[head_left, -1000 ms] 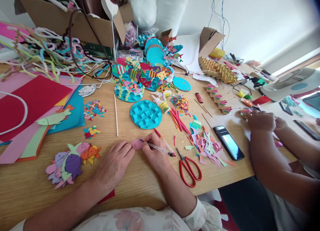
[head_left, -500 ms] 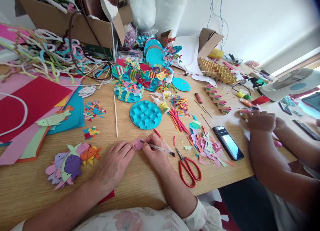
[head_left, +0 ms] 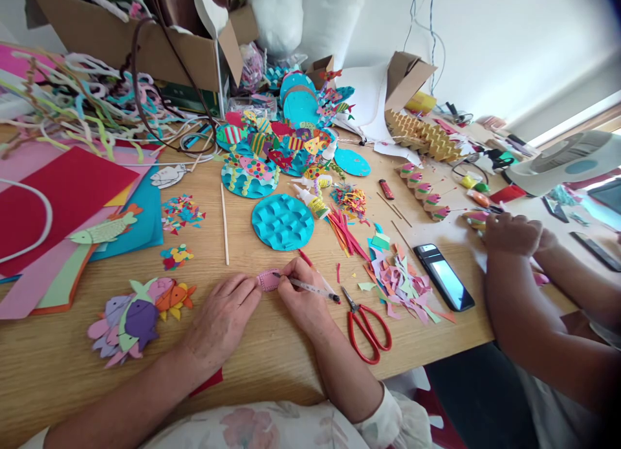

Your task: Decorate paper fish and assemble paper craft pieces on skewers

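A small pink paper piece (head_left: pixel 268 280) with a dotted line along its edge lies on the wooden table. My right hand (head_left: pixel 301 296) is closed round a clear pen with a dark cap end (head_left: pixel 313 289), its tip on the paper. The fingertips of my left hand (head_left: pixel 228 306) press on the paper's left end, fingers together and palm down. Just behind is a blue disc of curled paper (head_left: pixel 282 222). Red-handled scissors (head_left: pixel 367 326) lie right of my right wrist, and paper fish (head_left: pixel 130 319) are piled left of my left hand.
Paper scraps (head_left: pixel 400 277) and a phone (head_left: pixel 444 277) lie to the right, near another person's hands (head_left: pixel 514 234). Coloured sheets (head_left: pixel 63 203) cover the left side. A wooden stick (head_left: pixel 224 224) lies behind my left hand. Decorated blue discs (head_left: pixel 250 177) and a cardboard box (head_left: pixel 179 57) stand farther back.
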A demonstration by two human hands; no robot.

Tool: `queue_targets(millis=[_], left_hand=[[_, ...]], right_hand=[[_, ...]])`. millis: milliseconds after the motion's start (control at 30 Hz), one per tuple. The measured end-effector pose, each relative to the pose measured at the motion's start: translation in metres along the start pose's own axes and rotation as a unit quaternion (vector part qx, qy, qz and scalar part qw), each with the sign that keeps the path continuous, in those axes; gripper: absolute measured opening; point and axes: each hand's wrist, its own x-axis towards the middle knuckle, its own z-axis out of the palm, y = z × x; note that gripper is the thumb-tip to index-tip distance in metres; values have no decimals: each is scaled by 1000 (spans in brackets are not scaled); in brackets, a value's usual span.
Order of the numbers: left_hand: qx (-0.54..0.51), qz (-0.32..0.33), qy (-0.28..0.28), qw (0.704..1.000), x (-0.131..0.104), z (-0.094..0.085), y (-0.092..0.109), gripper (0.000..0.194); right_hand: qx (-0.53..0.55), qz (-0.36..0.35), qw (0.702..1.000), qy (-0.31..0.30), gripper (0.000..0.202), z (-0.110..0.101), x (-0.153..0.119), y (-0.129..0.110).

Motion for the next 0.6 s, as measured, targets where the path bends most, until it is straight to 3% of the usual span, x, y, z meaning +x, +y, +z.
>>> queue_targets(millis=[600], left_hand=[[6,12,15,1000,0,1,-1,33]], right_hand=[[40,10,999,14,8,0,1,-2]])
